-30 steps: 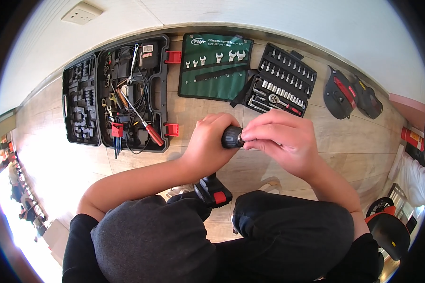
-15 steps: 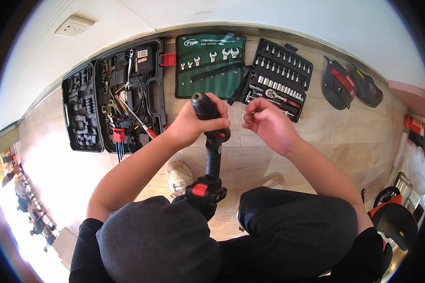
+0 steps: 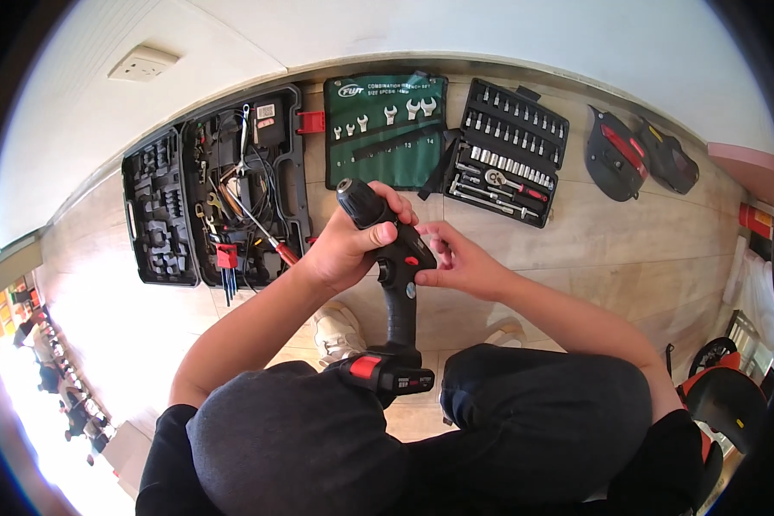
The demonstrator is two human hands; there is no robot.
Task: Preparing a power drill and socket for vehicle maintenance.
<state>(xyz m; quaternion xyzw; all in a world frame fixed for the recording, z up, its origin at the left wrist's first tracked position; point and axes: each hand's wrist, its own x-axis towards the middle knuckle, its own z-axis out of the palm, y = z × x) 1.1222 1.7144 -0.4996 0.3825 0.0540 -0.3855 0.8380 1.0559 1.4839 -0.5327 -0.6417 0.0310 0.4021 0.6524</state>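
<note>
Above the floor (image 3: 593, 284), between the knees (image 3: 292, 430) and the far edge along the wall (image 3: 490, 34), one black cordless drill (image 3: 400, 297) is held tilted, its chuck (image 3: 353, 196) toward the far left and its battery pack (image 3: 389, 373) near the left knee. The person's left hand (image 3: 344, 249) is clasped round the drill's front, thumb across it. The right hand (image 3: 463, 264) encloses nothing: its loosely bent fingers are at the drill's rear, and whether they press on it cannot be told. Good handling probably means a firm left grip, fingers clear of the trigger (image 3: 386, 273), and the battery end steadied against twisting.

Along the floor's far edge, left to right, lie one unfolded toolbox (image 3: 152, 219), one red-handled screwdriver (image 3: 285, 251) across it; one green pouch (image 3: 404, 176) with six wrenches (image 3: 390, 114); one socket case (image 3: 488, 110) with one red-handled ratchet (image 3: 516, 183); and two dark curved shells (image 3: 606, 172) toward the far right corner. Two pale shoes (image 3: 337, 334) show.
</note>
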